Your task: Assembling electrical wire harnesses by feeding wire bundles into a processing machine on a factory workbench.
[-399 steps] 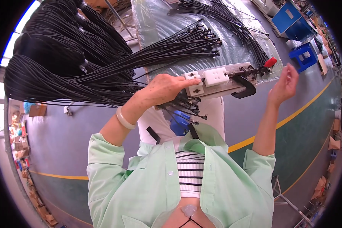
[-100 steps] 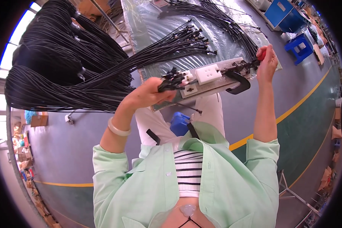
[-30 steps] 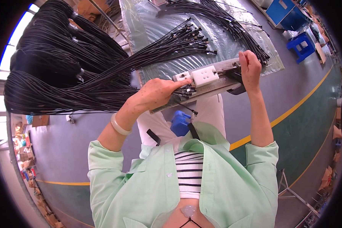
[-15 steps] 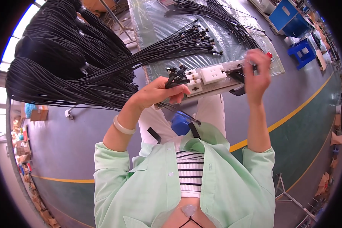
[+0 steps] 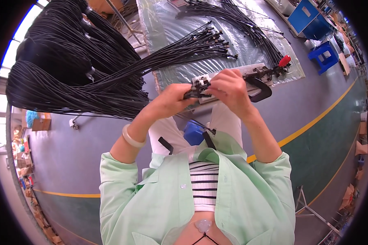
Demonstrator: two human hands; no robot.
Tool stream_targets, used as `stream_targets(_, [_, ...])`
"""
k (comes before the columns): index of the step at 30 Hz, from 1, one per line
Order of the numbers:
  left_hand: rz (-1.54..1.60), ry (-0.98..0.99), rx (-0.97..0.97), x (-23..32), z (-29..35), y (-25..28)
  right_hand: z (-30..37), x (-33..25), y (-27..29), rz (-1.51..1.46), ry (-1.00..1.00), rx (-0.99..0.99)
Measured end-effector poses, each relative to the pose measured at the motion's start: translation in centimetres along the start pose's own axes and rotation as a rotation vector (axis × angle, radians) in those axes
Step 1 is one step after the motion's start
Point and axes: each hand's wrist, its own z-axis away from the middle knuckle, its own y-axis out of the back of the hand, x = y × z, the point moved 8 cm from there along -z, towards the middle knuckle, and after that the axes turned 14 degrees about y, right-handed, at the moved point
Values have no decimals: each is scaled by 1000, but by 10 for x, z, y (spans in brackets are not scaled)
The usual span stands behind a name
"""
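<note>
A bunch of black cable ends with small connectors (image 5: 195, 93) is held in my left hand (image 5: 171, 101), its fingers closed round them. My right hand (image 5: 232, 89) meets it from the right, thumb and fingers pinched at one of the connector ends; its fingertips partly hide this end. Both hands are over the left part of a metal plate fixture (image 5: 255, 68). White blocks on that plate are mostly covered by my hands. To the right of my right hand, a toggle clamp with a red handle (image 5: 285, 61) and a black curved frame (image 5: 262, 90) is mounted on the fixture.
A big hanging bundle of black cables (image 5: 57, 61) fills the left, with its connector ends (image 5: 216, 43) spread over the plastic-covered table (image 5: 167, 36). More cables (image 5: 253, 30) lie at the table's far right. A blue stool (image 5: 324, 57) stands on the floor beyond.
My right hand has moved left, from beside the red handle to the cable ends at my left hand. The red handle and clamp are now uncovered; the white blocks are now mostly hidden.
</note>
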Motion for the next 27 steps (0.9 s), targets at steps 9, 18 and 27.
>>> stream_targets(9, [-103, -75, 254, 8, 7, 21, 14, 23, 6, -160, -289, 227])
stream_targets(18, [-325, -293, 484, 16, 15, 20, 42, 46, -22, -859, -871, 207])
stream_targets(27, [-501, -254, 251, 6, -7, 10, 14, 26, -1, 67, -40, -20])
